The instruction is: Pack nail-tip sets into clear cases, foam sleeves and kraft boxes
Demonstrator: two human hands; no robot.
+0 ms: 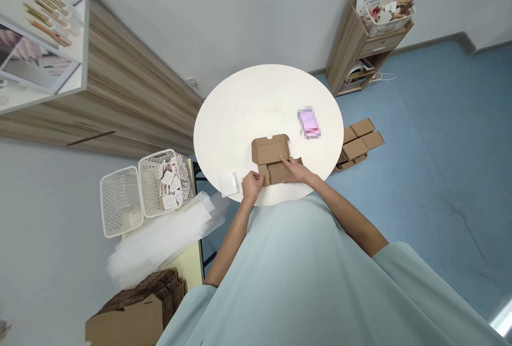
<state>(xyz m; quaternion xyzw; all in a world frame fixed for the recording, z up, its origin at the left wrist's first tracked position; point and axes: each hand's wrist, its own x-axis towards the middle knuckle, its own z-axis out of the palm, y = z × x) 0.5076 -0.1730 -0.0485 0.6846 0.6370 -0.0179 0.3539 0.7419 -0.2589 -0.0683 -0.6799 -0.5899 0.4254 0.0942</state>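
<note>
A brown cardboard box (272,150), partly folded with its lid raised, lies near the front edge of the round white table (264,90). Gripping its left side flap with bent fingers is my left hand (253,185). Across the right side of the box rests my right hand (296,170), fingers stretched out and apart over the cardboard. Left of my left hand lies a white square packet (229,184). A blurred purple item (309,122) is on the table beyond my right hand.
Folded brown boxes (360,143) are stacked right of the table. At left stand white baskets (122,202), clear plastic wrap (160,244) and flat cardboard (128,319). A wooden cabinet (136,79) runs along the wall; a small shelf unit (348,47) stands back right.
</note>
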